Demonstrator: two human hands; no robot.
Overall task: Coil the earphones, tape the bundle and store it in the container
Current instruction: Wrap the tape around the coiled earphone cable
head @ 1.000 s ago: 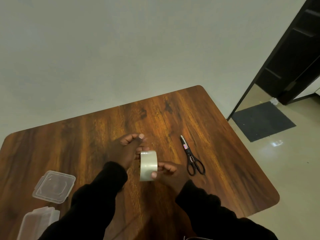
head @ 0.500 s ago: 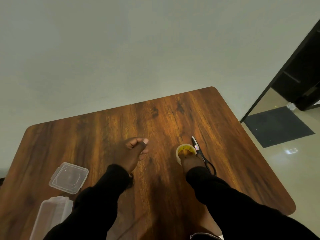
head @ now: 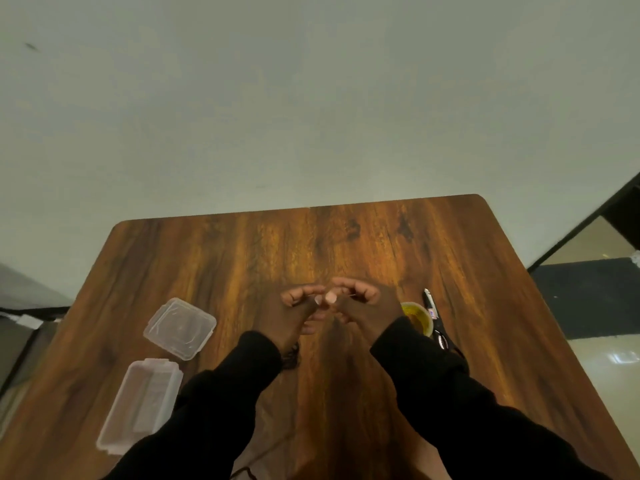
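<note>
Both hands meet mid-tabletop (head: 346,244), left hand (head: 298,308) and right hand (head: 360,306) curled in a pinching grip—contents too small to tell. Earphones unseen; tape roll (head: 417,317) parked right, open container (head: 142,403) waiting left.

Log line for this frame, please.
hands: together mid-table, contents unclear | tape: on table | scissors: beside tape | container: open
</note>
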